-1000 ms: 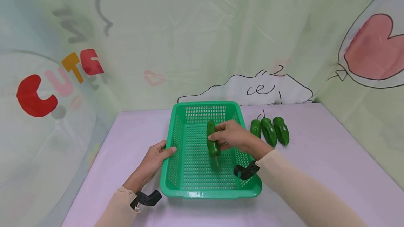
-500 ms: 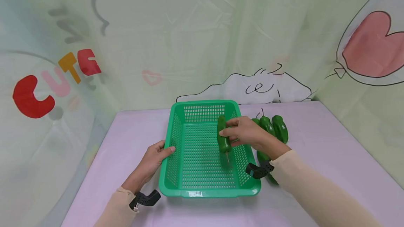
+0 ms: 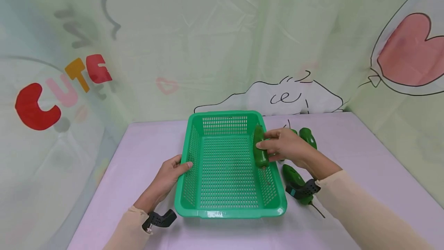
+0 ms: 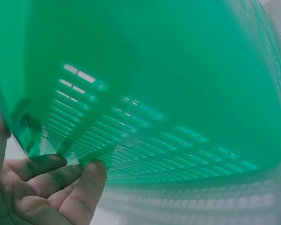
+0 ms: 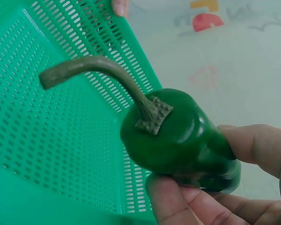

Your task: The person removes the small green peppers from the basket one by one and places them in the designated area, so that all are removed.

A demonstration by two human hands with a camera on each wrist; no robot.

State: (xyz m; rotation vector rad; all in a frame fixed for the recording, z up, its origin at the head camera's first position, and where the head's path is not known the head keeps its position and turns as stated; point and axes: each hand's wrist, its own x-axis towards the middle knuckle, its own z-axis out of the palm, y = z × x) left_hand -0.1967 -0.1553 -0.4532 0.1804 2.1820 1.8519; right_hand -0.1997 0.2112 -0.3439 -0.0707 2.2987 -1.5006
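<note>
My right hand [image 3: 289,146] pinches a long green pepper [image 3: 259,147] between thumb and fingers. It hangs over the right side of a green plastic basket [image 3: 225,213]; whether it touches the wall I cannot tell. In the right wrist view the held pepper [image 5: 168,136] shows its curved brown stem close up. On the basket's left rim, my left hand [image 3: 170,172] keeps its thumb over the edge. From the left wrist view, the left fingers [image 4: 86,185] curl beneath, against the slotted outer wall. No pepper shows inside the basket.
Right of the basket a loose green pepper [image 3: 292,174] lies under the right wrist, its stem pointing to the front. Behind the right forearm are more peppers, among them one green pepper [image 3: 307,136]; the arm hides part of them. A pale printed curtain [image 3: 222,41] closes off the table's back.
My right hand has carried the pepper from the basket's middle to its right side. The loose pepper beneath that wrist has come into sight. My left hand stays on the rim.
</note>
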